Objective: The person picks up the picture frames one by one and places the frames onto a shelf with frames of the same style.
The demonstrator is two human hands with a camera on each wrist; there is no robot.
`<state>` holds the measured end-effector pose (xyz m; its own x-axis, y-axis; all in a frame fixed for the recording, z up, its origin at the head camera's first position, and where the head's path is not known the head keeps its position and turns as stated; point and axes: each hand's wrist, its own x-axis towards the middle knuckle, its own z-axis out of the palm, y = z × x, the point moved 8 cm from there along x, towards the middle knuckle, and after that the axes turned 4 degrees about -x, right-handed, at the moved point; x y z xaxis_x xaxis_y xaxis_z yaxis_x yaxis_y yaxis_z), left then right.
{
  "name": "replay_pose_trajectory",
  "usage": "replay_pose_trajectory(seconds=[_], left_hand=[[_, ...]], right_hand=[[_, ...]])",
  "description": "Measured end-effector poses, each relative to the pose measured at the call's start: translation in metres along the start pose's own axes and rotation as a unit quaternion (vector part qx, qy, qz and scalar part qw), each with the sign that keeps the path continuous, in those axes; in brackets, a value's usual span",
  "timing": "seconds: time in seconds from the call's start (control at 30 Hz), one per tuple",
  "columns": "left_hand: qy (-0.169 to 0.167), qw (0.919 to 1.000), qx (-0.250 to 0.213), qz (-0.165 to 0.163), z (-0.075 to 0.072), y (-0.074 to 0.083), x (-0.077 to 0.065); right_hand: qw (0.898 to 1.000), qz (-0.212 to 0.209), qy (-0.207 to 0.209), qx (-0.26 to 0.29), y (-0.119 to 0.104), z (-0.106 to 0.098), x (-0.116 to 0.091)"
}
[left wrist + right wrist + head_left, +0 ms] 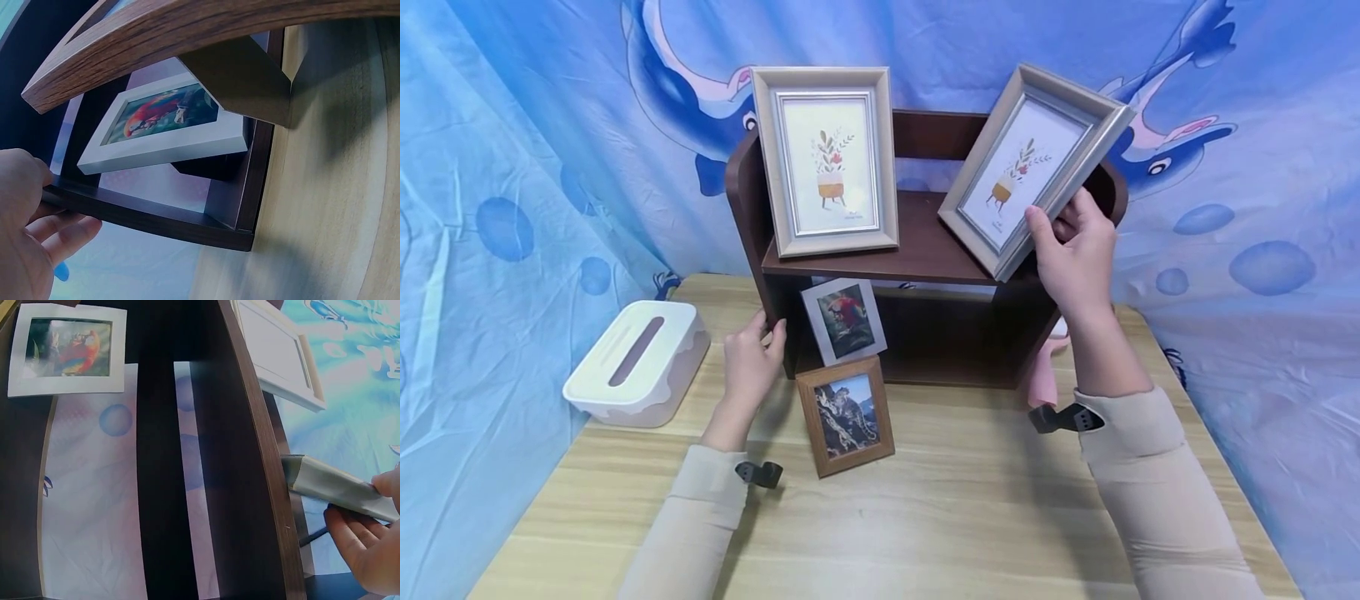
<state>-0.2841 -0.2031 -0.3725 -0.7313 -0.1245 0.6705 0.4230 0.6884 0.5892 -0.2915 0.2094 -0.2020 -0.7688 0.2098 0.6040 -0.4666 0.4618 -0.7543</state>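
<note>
Here, nearest you, a brown wooden frame [846, 417] stands before the dark shelf [940, 342]. Your left hand [751, 360] pinches the shelf's left side [150, 220], near the white parrot frame [846, 321] inside. Farther up, your right hand [1081, 262] grips a tilted beige frame [1028, 171] by its right edge at the upper tier [917, 237], apart from its standing lookalike [827, 162].

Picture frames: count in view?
4: left beige frame on upper shelf; tilted beige frame in right hand; white frame in lower compartment; brown frame on table. More could be hidden.

The rightmost beige frame [1015, 179] tilts at brown shelving [921, 237]
</note>
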Motion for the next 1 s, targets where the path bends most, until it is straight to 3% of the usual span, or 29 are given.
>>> replay_pose_trajectory(seconds=[0.13, 0.27, 0.47, 0.8, 1.0], left_hand=[[0.001, 1.0000, -0.001, 0.001, 0.001, 0.001, -0.001], [0.006, 1.0000, 0.000, 0.005, 0.001, 0.000, -0.002], [0.012, 0.9998, 0.008, 0.015, 0.000, -0.001, -0.001], [0.009, 0.9998, 0.007, 0.016, 0.001, -0.001, -0.001], [0.011, 0.9998, 0.006, 0.015, 0.000, -0.001, -0.002]], right_hand=[[0.999, 0.017, 0.022, -0.022, 0.003, -0.001, -0.006], [0.994, -0.008, 0.079, -0.073, 0.003, -0.005, -0.022], [0.989, -0.029, 0.123, -0.077, 0.007, -0.011, -0.023], [0.984, -0.064, 0.130, -0.101, 0.013, -0.009, -0.018], [0.982, -0.057, 0.110, -0.145, 0.017, -0.004, -0.014]])
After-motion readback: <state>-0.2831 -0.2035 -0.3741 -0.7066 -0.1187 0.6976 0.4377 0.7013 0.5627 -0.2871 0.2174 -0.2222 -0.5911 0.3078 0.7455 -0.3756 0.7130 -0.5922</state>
